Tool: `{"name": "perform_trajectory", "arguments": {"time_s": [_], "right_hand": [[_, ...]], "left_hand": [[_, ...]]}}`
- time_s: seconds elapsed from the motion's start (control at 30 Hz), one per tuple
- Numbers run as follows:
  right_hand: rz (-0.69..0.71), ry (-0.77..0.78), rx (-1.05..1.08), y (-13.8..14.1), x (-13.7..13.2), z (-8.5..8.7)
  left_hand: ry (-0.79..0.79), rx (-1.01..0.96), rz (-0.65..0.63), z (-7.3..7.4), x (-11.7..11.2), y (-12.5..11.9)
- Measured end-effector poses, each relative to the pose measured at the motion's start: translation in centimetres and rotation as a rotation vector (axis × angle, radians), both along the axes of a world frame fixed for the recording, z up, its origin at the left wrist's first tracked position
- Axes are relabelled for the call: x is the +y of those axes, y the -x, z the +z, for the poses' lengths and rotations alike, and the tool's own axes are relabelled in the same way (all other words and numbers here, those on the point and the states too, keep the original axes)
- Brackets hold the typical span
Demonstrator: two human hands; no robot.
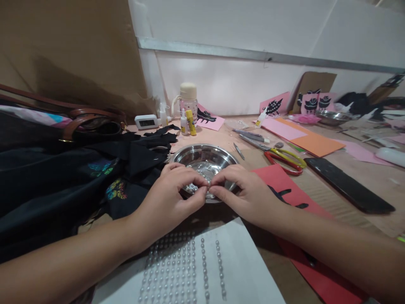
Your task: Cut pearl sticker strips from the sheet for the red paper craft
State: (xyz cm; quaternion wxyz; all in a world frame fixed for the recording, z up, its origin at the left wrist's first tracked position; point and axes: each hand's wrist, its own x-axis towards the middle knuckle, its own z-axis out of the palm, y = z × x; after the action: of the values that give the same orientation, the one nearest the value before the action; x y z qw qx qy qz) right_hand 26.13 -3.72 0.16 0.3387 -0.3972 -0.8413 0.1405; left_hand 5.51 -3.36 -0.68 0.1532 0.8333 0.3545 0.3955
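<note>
Over the near rim of a shiny metal bowl [218, 152], my left hand [177, 190] and my right hand [240, 190] meet at their fingertips. Thumb and forefinger of each are pinched together. Whatever sits between the fingertips is too small to name. Small clear and silvery bits lie in the bottom of the bowl. Below my hands is a white sheet [249, 261] carrying rows of stick-on pearls [171, 261]. A red card [303, 202] with black cut-out shapes lies under my right forearm.
Scissors [284, 158] with red and yellow handles and a black phone [348, 183] lie to the right. Behind the bowl stand a glue stick [190, 122], small glue bottles and a drinking bottle [188, 99]. Black cloth [63, 185] and a brown strap [79, 120] fill the left.
</note>
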Motion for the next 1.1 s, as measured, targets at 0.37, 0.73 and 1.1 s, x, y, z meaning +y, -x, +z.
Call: {"name": "perform_trajectory", "arguments": {"time_s": [0.37,0.73,1.1], "right_hand": [[0.002,0.021,0.029,0.04,-0.14,0.42],[0.023,0.022,0.031,-0.14,-0.13,0.41],[0.034,0.03,0.026,0.1,-0.05,0.4]], "left_hand": [[-0.01,-0.029,-0.041,0.22,-0.17,0.06],[0.0,-0.042,-0.023,0.13,0.03,0.02],[-0.006,-0.016,-0.018,-0.01,-0.07,-0.04]]}}
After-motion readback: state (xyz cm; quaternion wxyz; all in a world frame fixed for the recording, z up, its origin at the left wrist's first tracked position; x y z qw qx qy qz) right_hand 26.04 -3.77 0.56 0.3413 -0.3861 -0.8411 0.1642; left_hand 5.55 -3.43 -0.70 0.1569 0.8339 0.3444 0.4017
